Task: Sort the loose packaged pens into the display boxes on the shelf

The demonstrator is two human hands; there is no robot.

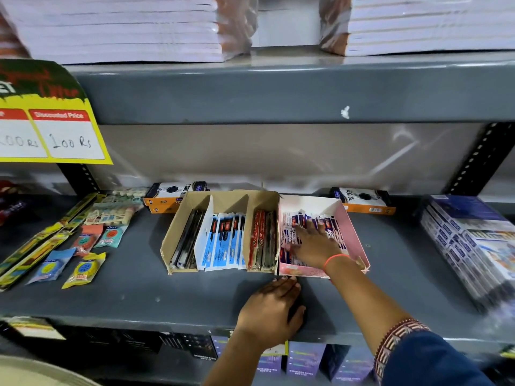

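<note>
As packed: pens [302, 232] lengthwise front-to-back, pink box [352, 227]

Stationery shop aisle | grey metal shelf [278, 96] | yellow price card [53, 129] at 9 o'clock reading "Discounted Price, 100 Rs" | wrapped notebook stacks [117, 29] at 12 o'clock | display boxes [178, 232] of packaged pens [223, 238] at centre

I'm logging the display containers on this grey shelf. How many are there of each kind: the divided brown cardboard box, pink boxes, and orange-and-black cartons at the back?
Divided brown cardboard box, three compartments: 1
Open pink cardboard box, with the right hand inside on the purple-and-white pen packets: 1
Orange-and-black cartons, back left and back right: 2
Total: 4
</note>
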